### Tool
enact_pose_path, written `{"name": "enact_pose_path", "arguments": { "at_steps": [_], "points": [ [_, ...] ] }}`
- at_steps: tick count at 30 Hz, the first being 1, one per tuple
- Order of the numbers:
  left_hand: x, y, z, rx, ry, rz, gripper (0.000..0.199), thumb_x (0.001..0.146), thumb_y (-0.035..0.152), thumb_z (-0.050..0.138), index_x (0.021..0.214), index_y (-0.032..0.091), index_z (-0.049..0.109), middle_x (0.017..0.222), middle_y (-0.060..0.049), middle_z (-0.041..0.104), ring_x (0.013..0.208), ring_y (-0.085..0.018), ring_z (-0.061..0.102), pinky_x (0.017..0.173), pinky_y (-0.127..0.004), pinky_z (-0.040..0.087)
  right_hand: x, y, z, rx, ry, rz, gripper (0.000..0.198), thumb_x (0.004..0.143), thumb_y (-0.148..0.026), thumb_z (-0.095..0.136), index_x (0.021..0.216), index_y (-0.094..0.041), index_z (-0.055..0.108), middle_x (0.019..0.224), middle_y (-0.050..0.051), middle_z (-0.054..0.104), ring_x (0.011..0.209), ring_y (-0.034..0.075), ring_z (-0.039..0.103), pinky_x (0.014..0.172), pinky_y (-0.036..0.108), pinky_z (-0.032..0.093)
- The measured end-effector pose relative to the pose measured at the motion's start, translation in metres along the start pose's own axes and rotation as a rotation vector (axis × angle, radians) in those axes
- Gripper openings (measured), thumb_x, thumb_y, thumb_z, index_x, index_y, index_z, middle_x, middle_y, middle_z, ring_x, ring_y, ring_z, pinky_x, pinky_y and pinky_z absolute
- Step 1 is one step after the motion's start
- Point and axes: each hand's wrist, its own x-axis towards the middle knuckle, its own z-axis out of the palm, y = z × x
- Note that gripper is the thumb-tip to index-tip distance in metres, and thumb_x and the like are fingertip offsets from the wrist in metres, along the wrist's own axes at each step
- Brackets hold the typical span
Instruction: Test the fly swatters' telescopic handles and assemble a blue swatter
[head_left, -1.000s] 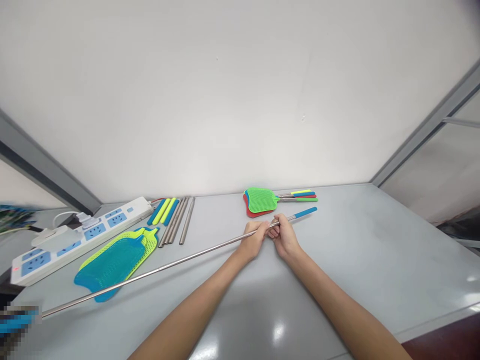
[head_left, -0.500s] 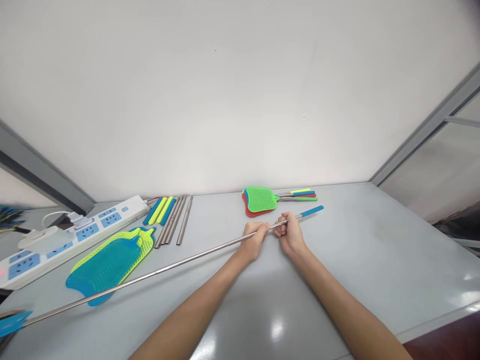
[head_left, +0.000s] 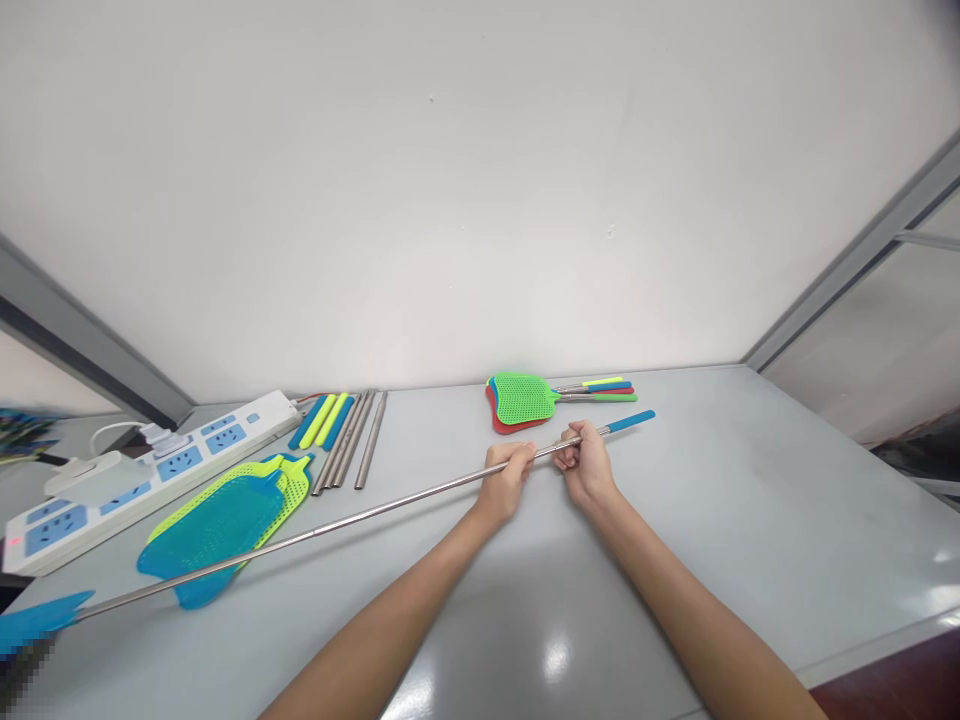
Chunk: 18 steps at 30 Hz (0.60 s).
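A long fly swatter (head_left: 405,502) with a thin telescopic metal rod slants across the table, its blue head at the lower left and its blue grip at the right. My left hand (head_left: 508,477) is closed around the rod. Just right of it, my right hand (head_left: 586,462) pinches the rod near the blue grip. Behind my hands lies a stack of fly swatters (head_left: 523,398) with a green one on top. Under the rod at the left are loose blue and yellow swatter heads (head_left: 214,522).
A white power strip (head_left: 187,462) with plugs runs along the left. Beside it lie blue and yellow handle grips (head_left: 322,420) and several metal tubes (head_left: 349,445). The grey table (head_left: 750,520) meets a white wall (head_left: 465,200) at the back.
The swatter has shifted slightly to the right with both hands still on it, and more of its blue head now shows at the left.
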Motion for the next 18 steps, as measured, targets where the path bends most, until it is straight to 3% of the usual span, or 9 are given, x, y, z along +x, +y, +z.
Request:
{"name": "enact_pose_path", "arguments": {
  "at_steps": [18],
  "points": [
    [-0.001,0.002,-0.002,-0.07,0.056,0.005,0.039,0.073,0.034,0.041,0.041,0.018,0.024,0.038,0.005,0.022,0.037,-0.006,0.023,0.04,-0.024,0.017,0.013,-0.014,-0.01,-0.005,0.023,-0.005,0.031,0.068,-0.018,0.039,0.042,-0.019,0.024,0.027,-0.007,0.028,0.026,0.005,0.021,0.03,0.021,0.018]
  ]
}}
